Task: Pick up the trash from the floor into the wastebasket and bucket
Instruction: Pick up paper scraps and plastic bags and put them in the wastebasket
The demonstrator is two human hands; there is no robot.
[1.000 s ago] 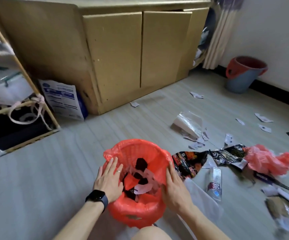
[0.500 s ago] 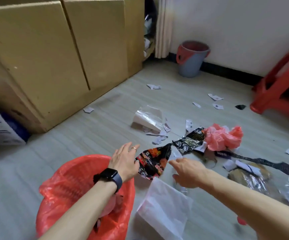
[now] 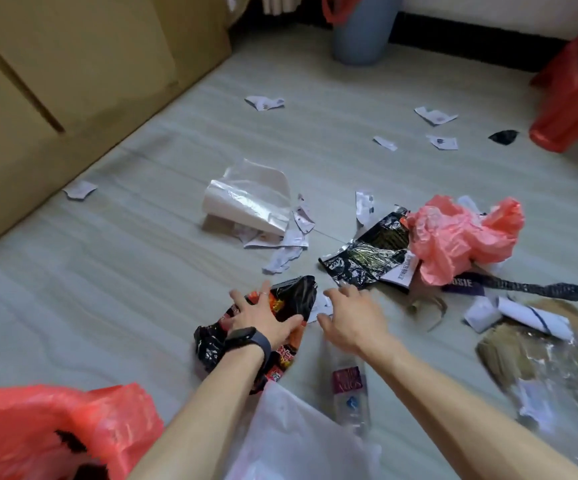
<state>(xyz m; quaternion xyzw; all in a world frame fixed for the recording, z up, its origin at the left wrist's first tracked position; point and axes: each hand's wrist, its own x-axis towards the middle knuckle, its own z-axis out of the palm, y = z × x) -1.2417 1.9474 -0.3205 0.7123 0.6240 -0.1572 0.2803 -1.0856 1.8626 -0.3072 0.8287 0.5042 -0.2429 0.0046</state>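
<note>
two hands (image 3: 263, 317) (image 3: 351, 318), two black wrappers (image 3: 294, 299) (image 3: 370, 258), one bucket (image 3: 360, 39).

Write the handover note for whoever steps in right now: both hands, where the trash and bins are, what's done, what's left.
Left hand: pressed on the black-and-red snack wrapper, fingers closing on it; not lifted yet.
Right hand: open, reaching over small paper scraps, holding nothing.
Red-lined wastebasket: near left, already has some trash in it.
Blue bucket: far wall, contents not visible.
Left to do: black foil wrapper, pink plastic bag, clear bottle, silver bag, white bag, brown packaging at right, scattered paper bits across the floor.
</note>
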